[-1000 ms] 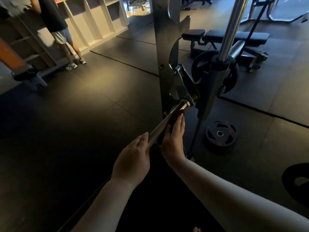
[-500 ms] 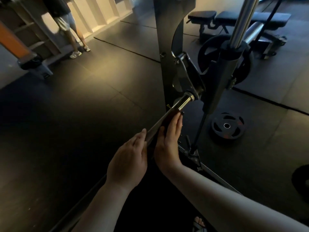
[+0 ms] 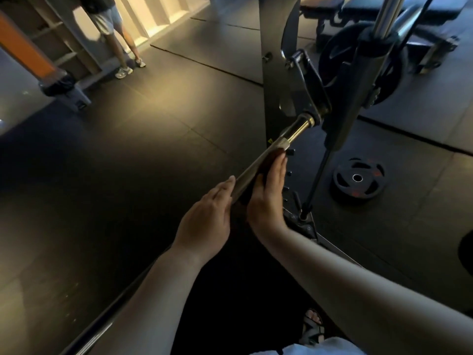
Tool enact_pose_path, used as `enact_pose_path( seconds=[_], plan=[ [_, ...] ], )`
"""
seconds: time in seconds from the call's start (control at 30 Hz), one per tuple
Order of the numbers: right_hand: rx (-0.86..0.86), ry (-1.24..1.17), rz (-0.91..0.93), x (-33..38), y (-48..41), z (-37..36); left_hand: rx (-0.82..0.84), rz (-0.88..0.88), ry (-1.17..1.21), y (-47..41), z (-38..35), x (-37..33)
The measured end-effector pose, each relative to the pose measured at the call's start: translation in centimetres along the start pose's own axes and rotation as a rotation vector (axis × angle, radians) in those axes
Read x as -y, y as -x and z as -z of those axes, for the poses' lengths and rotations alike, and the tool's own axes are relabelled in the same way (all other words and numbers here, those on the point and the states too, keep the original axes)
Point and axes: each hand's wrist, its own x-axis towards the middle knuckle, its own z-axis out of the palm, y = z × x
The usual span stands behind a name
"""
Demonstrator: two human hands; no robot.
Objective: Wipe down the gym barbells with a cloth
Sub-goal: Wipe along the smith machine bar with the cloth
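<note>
a: where's the barbell (image 3: 258, 165) now?

b: racked in the machine upright (image 3: 276, 73), shaft running down-left toward the camera. both hands on it, just short of the collar (image 3: 304, 124).

a: what changed over the last second?

b: the hands have slid back down the shaft. a second ago the right fingertips sat almost at the collar; now a bare knurled stretch shows between them and it.

a: grips?

b: right hand (image 3: 266, 198) is flat, fingers straight, pressing a dark reddish cloth (image 3: 271, 160) against the bar's right side. left hand (image 3: 207, 216) cups the other side, fingers loosely extended along the shaft, not wrapped closed.

a: meaning?

b: reads as the return stroke of a wipe. the end near the collar looks covered; my judgement is the long shaft toward the camera is left, plus other bars. dim light, can't judge cleanliness.

a: surroundings?

b: weight plate (image 3: 358, 180) on the floor, well apart.
</note>
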Motion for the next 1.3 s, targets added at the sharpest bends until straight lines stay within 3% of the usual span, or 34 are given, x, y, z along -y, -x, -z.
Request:
enact_pose_path(
  seconds=[0.13, 0.33, 0.6, 0.77, 0.97, 1.2, 1.3],
  plan=[
    [-0.082, -0.005, -0.022, 1.0, -1.3, 0.0, 0.015, 0.009, 0.002, 2.3, 0.9, 1.5],
    [-0.008, -0.029, 0.020, -1.5, 5.9, -4.4, 0.018, -0.026, -0.002, 4.5, 1.6, 3.0],
    [-0.105, 0.006, -0.021, -0.5, 4.2, -4.1, 0.043, -0.032, 0.016, 6.9, 2.4, 4.7],
    [-0.006, -0.030, 0.010, -1.5, 10.9, -7.6, 0.046, -0.048, 0.003, 8.1, 2.7, 5.5],
    [-0.092, -0.026, -0.022, -1.6, 7.9, -6.9, 0.098, -0.037, 0.013, 10.5, 3.8, 7.3],
    [0.022, -0.008, 0.028, -3.3, 16.0, -11.0, 0.155, -0.004, 0.111, 12.2, 4.6, 9.2],
    [-0.034, -0.010, 0.003, -3.6, 14.2, -10.6, 0.149, -0.019, 0.093, 13.2, 4.7, 9.9]
  ],
)
